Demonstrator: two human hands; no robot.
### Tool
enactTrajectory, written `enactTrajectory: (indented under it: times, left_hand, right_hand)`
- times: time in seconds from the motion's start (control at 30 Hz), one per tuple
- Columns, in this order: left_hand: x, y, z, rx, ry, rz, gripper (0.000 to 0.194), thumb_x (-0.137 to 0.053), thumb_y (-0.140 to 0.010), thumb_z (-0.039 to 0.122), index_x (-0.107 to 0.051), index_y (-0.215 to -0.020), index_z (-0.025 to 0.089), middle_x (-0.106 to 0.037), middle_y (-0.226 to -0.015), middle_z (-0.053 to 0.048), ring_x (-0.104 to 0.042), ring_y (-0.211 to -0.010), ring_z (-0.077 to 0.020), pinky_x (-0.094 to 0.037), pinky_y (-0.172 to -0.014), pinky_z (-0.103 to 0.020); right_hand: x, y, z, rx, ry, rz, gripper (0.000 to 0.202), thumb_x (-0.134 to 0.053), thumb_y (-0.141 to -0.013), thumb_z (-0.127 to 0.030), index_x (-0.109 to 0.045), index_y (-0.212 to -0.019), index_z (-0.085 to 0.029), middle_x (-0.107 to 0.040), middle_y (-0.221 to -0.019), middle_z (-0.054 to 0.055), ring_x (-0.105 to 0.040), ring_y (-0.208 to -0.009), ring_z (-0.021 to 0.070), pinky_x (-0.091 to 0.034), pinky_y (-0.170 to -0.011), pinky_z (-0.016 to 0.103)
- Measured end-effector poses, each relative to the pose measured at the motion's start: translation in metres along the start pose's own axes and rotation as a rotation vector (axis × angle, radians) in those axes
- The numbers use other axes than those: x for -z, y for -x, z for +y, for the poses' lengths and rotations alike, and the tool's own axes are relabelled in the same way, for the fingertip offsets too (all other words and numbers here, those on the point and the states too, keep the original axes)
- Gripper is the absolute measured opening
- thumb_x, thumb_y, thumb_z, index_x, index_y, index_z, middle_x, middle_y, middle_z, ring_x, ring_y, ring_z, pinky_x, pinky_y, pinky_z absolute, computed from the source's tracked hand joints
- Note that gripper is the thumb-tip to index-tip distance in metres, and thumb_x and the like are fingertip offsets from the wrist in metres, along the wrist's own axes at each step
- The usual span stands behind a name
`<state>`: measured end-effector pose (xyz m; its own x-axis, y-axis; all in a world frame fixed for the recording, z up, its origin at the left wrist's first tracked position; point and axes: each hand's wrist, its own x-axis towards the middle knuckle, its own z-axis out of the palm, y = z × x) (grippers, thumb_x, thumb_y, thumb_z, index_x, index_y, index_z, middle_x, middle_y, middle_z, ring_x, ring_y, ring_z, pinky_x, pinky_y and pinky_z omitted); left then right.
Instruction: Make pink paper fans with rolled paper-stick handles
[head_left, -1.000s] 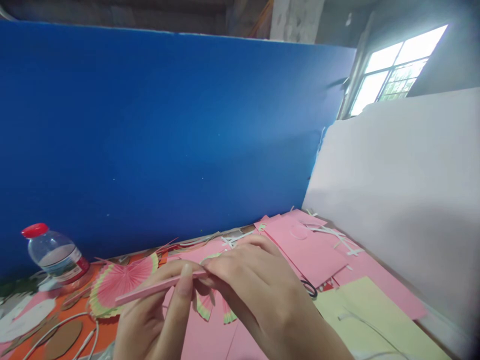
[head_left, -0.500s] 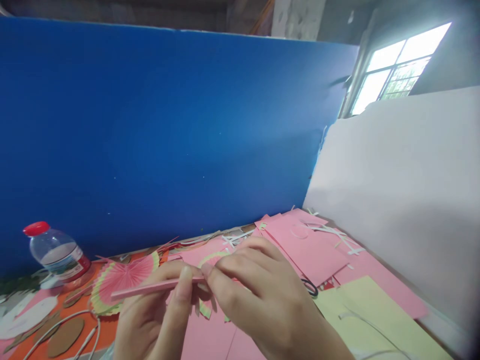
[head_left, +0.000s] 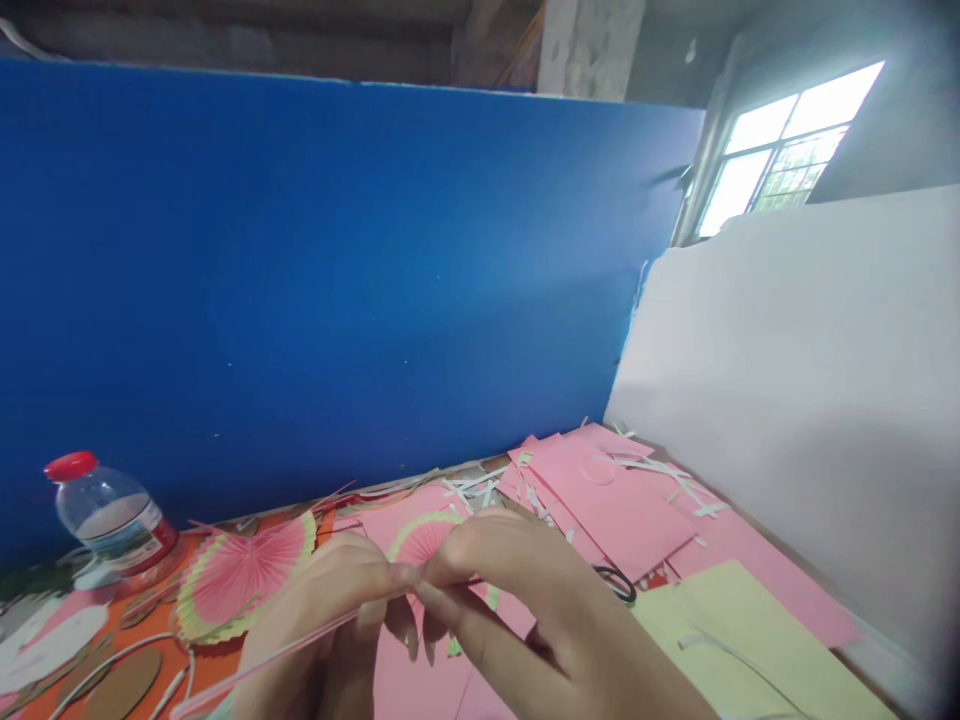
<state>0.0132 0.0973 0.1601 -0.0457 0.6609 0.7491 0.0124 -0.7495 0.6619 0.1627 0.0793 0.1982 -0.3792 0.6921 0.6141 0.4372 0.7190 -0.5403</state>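
Both my hands pinch a narrow folded strip of pink paper [head_left: 300,640], its free end slanting down to the lower left. My left hand [head_left: 319,590] grips it between thumb and fingers. Fingertips of my right hand [head_left: 517,585] press on its other end, touching the left fingertips. Just behind the hands, a pleated pink paper fan with a yellow-green edge [head_left: 424,540] is partly covered by them. Left of the left hand lies another pleated pink fan [head_left: 251,575] with the same edging.
A red-capped bottle [head_left: 116,520] stands at the left. Near it are a white cable [head_left: 191,660] and a brown cardboard oval [head_left: 124,685]. Pink sheets [head_left: 615,500], paper scraps, black scissor-like handles [head_left: 619,583] and a pale yellow sheet [head_left: 750,630] lie at right. A blue partition [head_left: 360,280] rises behind.
The pink strip has turned edge-on, and its free end has swung down and left. Both hands have rolled, bringing their fingertips together, and more of the fan behind them shows.
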Motion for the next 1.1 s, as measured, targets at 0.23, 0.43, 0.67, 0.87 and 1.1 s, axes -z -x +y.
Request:
enactTrajectory:
  times: [0.23, 0.43, 0.67, 0.87, 1.1]
  left_hand:
    - [0.001, 0.002, -0.006, 0.128, 0.061, 0.070, 0.005, -0.067, -0.081, 0.029, -0.068, -0.081, 0.024, -0.065, -0.066, 0.002, -0.059, -0.059, -0.0118, -0.048, -0.052, -0.020]
    - [0.009, -0.004, -0.009, 0.196, -0.001, 0.001, 0.013, -0.061, -0.085, 0.026, -0.062, -0.072, 0.022, -0.060, -0.060, 0.004, -0.057, -0.053, -0.0093, -0.050, -0.052, -0.018]
    - [0.008, -0.007, -0.011, 0.160, -0.038, 0.013, 0.007, -0.055, -0.088, 0.030, -0.055, -0.090, 0.024, -0.060, -0.081, 0.002, -0.058, -0.067, -0.0114, -0.050, -0.058, -0.020]
    - [0.009, -0.007, -0.014, 0.011, -0.209, -0.141, 0.023, -0.044, -0.093, 0.023, -0.058, -0.075, 0.021, -0.057, -0.074, 0.000, -0.056, -0.070, -0.0131, -0.048, -0.062, -0.021]
    - [0.011, 0.000, -0.013, 0.074, -0.194, -0.115, 0.026, -0.045, -0.094, 0.026, -0.056, -0.070, 0.023, -0.059, -0.069, 0.002, -0.055, -0.065, -0.0127, -0.047, -0.058, -0.020]
  right_hand:
    - [-0.004, 0.000, 0.005, 0.014, 0.015, 0.034, 0.014, -0.050, -0.090, -0.012, -0.058, -0.082, -0.021, -0.067, -0.077, -0.005, -0.062, -0.071, 0.0084, -0.045, -0.065, 0.017]
    - [-0.009, 0.000, 0.007, -0.018, 0.135, 0.051, 0.014, -0.048, -0.092, -0.016, -0.061, -0.090, -0.021, -0.069, -0.080, -0.002, -0.062, -0.075, 0.0121, -0.044, -0.072, 0.024]
    - [-0.013, 0.001, 0.006, 0.002, 0.030, 0.087, 0.008, -0.052, -0.091, -0.018, -0.057, -0.094, -0.022, -0.068, -0.074, -0.005, -0.061, -0.063, 0.0100, -0.044, -0.058, 0.019]
    - [-0.010, 0.000, 0.003, -0.062, -0.012, 0.066, 0.008, -0.053, -0.089, -0.016, -0.057, -0.093, -0.022, -0.069, -0.081, -0.004, -0.065, -0.071, 0.0099, -0.048, -0.064, 0.018]
    - [-0.011, 0.002, 0.002, -0.051, -0.018, 0.171, 0.028, -0.053, -0.089, -0.017, -0.056, -0.116, -0.021, -0.065, -0.111, 0.001, -0.059, -0.105, 0.0131, -0.044, -0.095, 0.021]
